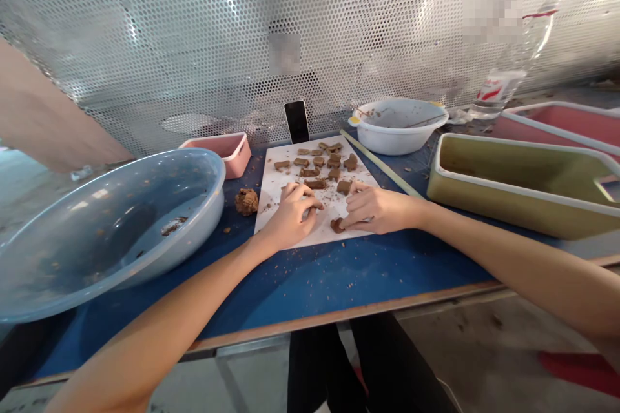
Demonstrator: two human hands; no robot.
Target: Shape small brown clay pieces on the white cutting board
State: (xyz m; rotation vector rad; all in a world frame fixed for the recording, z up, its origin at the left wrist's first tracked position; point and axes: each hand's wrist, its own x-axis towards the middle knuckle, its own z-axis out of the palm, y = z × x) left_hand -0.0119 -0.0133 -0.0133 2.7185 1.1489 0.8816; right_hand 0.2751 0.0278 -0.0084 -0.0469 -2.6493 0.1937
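Observation:
A white board (285,174) lies on the blue table (310,277) with several small brown clay shapes (320,164) spread over its far half. My left hand (290,213) rests on the board with its fingers curled over a small brown bit I cannot make out. My right hand (372,210) lies beside it, fingers pressed together, touching a small brown clay piece (336,226) at the board's near edge. A rough brown clay ball (247,201) sits on the table just left of the board.
A big blue basin (145,251) stands at the left, a pink tub (232,151) behind it. A black phone (296,121) leans against the perforated metal screen. A white bowl (397,126), a thin stick (382,168), an olive tray (523,184), a pink tray (562,119) and a plastic bottle (508,71) are at the right.

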